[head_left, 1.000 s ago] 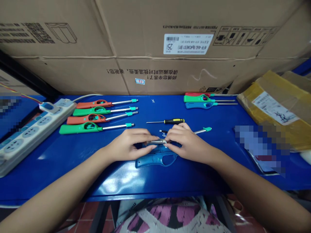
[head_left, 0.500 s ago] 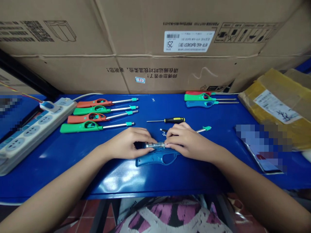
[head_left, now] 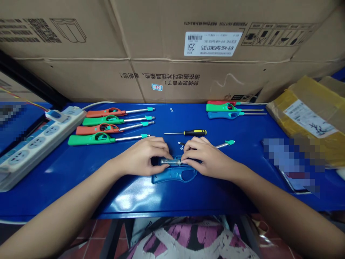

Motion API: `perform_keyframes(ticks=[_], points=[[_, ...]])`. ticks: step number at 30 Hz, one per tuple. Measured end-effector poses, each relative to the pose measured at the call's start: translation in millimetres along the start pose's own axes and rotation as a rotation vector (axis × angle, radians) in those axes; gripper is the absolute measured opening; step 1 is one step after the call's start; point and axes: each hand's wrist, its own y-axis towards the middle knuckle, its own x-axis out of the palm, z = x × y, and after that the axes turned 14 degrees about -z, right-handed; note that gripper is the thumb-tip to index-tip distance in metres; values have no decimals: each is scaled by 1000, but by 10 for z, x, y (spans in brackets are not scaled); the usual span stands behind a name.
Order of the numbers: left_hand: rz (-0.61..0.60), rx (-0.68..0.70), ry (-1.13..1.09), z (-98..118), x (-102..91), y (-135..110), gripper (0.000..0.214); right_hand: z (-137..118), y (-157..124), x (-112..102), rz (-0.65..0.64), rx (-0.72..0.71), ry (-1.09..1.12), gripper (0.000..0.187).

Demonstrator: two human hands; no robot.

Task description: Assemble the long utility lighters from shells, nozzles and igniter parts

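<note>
A blue lighter shell (head_left: 174, 174) lies open on the blue table (head_left: 81, 169) in front of me. My left hand (head_left: 142, 157) and my right hand (head_left: 205, 156) meet over it, and their fingers pinch the two ends of a small clear, silvery tube part (head_left: 170, 162) held just above the shell. A metal nozzle rod with a teal tip (head_left: 225, 144) pokes out to the right from behind my right hand. Just beyond my hands lies a yellow and black screwdriver (head_left: 188, 132).
Several assembled orange and green lighters (head_left: 107, 127) lie in a row at the left, three more (head_left: 229, 109) at the back right. A white power strip (head_left: 32, 144) sits at far left, a taped parcel (head_left: 309, 118) at right, cardboard boxes (head_left: 172, 50) behind.
Both hands have shifted slightly, lowering the small tube part closer onto the blue shell. The view has drifted a little; nothing else on the table moved.
</note>
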Motion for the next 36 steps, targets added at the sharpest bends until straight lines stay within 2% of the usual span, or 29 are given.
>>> perform_keyframes(ticks=[13,24,36], points=[[-37,-93,-112,-24,-2,-53,20,-7,28,50,45,41,25,12],[9,-43,-70,-19,-21,-47,18,-6,9,14,44,53,46,12],[-40,-22,-10,-26,-51,-55,17,-24,24,49,9,71,53,10]])
